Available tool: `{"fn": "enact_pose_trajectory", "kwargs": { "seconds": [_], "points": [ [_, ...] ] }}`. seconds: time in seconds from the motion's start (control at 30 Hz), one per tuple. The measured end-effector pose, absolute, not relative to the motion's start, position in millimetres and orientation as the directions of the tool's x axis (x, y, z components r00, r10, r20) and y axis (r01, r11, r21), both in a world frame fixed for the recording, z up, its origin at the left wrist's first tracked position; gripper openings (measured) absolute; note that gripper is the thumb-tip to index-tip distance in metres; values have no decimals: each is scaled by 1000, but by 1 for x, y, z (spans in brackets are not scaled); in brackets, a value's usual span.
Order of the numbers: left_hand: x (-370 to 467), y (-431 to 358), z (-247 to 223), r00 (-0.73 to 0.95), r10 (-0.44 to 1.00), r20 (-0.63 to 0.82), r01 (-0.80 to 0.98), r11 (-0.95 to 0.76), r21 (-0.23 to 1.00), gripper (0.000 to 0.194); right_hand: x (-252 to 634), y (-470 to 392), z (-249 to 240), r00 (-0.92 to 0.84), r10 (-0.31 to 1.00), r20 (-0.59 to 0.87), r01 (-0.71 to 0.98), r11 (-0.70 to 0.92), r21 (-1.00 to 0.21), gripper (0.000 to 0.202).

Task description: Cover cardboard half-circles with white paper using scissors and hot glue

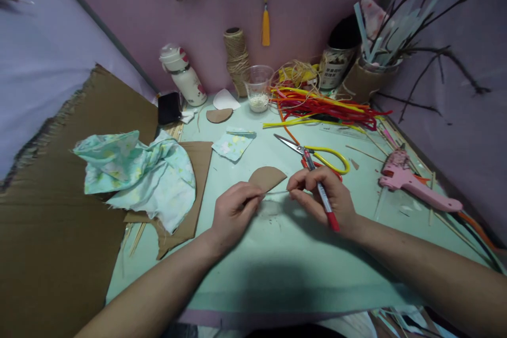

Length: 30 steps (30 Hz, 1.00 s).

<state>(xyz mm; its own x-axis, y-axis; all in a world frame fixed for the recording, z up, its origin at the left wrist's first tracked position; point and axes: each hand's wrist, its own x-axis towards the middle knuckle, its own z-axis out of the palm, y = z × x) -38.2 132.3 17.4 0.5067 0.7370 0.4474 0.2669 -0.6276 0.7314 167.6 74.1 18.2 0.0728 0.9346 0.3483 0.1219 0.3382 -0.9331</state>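
A thin pale strand (276,192) stretches between my two hands, just above the table. My left hand (236,210) pinches one end of it between thumb and fingertips. The other end is pinched by my right hand (327,195), which also has a pen with a red cap (325,202) tucked across its fingers. Whether the strand is thread or a thin strip, I cannot tell. Right behind the fingers lies a half-round piece of cardboard (268,177). Scissors with yellow and red handles (327,157) lie partly hidden beyond my right hand.
Floral fabric (158,169) rests over cardboard (202,190) on the left. A pink glue gun (420,182) lies right. Behind are a fabric scrap (234,143), a plastic cup (259,95), a twine spool (236,58), a bottle (184,76) and colourful pipe cleaners (325,108). Branches (431,53) jut out.
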Motion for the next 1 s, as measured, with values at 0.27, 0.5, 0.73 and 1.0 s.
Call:
{"fn": "enact_pose_trajectory", "kwargs": {
  "seconds": [0.27, 0.5, 0.73, 1.0],
  "points": [
    [-40, 135, 18, 445, 642, 624, 246, -758, 604, 18, 164, 78, 21, -32, 999, -13, -100, -16, -995, 27],
    [-38, 134, 11, 519, 681, 516, 359, -722, 591, 25, 158, 76, 11, -4, 997, -75, -3, -75, -997, 32],
    [-40, 143, 1, 573, 780, 251, 553, -594, 584, 77, 172, 84, 2, 64, 997, -45, 206, -57, -977, 24],
    [-41, 143, -1, 596, 780, 192, 538, -565, 626, 68, 174, 85, 1, 57, 998, -25, 400, -46, -915, 17]
  ]
}}
